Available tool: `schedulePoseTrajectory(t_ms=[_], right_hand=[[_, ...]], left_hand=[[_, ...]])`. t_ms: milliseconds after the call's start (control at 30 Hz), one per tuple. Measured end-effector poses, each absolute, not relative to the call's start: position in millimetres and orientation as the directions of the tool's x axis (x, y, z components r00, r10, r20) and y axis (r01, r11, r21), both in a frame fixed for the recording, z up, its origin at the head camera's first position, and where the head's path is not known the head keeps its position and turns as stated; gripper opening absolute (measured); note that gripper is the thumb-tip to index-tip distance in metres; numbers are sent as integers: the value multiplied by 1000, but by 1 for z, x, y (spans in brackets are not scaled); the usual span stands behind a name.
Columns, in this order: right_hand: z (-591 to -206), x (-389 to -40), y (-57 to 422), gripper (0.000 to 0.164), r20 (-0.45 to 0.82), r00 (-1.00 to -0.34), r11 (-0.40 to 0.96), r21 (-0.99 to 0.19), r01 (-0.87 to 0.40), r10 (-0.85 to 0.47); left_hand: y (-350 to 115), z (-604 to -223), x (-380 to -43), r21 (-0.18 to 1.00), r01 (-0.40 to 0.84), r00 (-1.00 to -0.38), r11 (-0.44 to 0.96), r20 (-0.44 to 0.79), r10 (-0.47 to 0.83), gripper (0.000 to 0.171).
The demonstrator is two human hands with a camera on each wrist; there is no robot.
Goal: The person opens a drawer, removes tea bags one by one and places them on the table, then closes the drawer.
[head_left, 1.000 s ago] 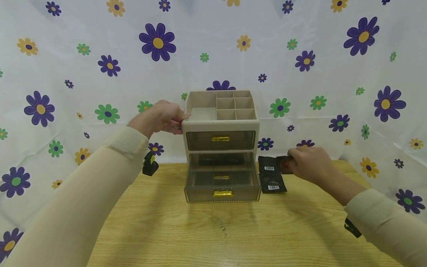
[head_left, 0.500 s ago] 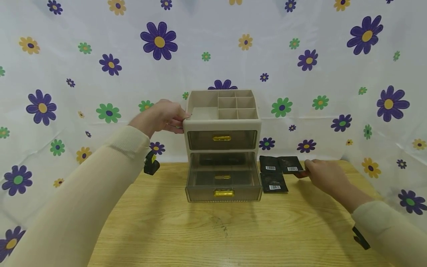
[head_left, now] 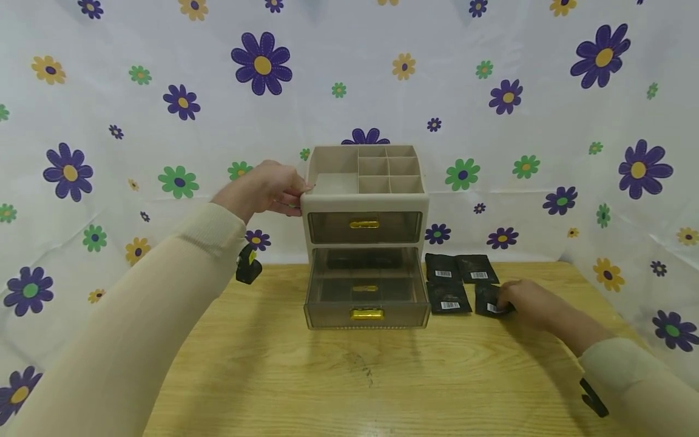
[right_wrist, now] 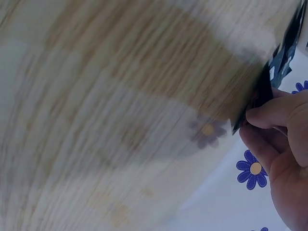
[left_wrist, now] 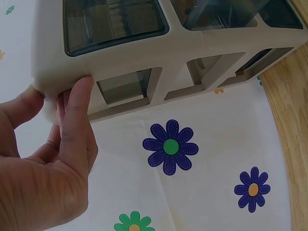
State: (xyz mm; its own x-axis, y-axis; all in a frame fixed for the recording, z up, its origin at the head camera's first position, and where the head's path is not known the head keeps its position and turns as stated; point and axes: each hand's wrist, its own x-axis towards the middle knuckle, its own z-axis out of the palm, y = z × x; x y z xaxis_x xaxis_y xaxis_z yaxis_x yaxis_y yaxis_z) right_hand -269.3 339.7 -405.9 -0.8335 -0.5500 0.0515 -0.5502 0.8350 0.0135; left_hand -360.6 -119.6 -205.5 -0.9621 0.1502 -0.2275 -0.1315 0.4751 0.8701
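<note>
A beige desktop organizer [head_left: 366, 202] stands on the table, its lower smoky drawer [head_left: 338, 318] pulled out and its upper drawer [head_left: 327, 228] pushed in. My left hand [head_left: 273, 185] grips the organizer's upper left corner, thumb on the rim and fingers against the side; the left wrist view shows these fingers [left_wrist: 77, 106] close up. To the right, my right hand [head_left: 532, 306] pinches the edge of a black packet [head_left: 486, 297] low at the table. Three more black packets lie beside the organizer: one at back left [head_left: 441, 267], one at back right [head_left: 475, 266], one at front left [head_left: 449, 297].
The organizer's top has an open bin [head_left: 335, 182] on the left and several small compartments [head_left: 389, 167] on the right. Wooden tabletop [head_left: 273, 376] spreads in front. A white flower-print cloth [head_left: 218, 115] hangs close behind and at the sides.
My right hand has let go of one packet at back right, then moved toward me with another, which is now low in front of it. My left hand has kept its grip on the organizer.
</note>
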Motion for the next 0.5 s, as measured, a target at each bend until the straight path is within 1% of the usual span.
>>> schedulePoseTrajectory(t_ms=[167, 333, 500], right_hand=[[-407, -270, 339, 26, 20, -840, 840, -8, -542, -542], [-410, -270, 341, 31, 55, -828, 828, -24, -560, -559], [-409, -273, 340, 38, 87, -830, 831, -35, -555, -551]], left_hand=[[-119, -205, -361, 869, -128, -962, 478, -226, 153, 32], [-118, -204, -361, 871, -133, -959, 472, -234, 160, 31], [-118, -203, -361, 867, -140, -958, 478, -241, 156, 29]])
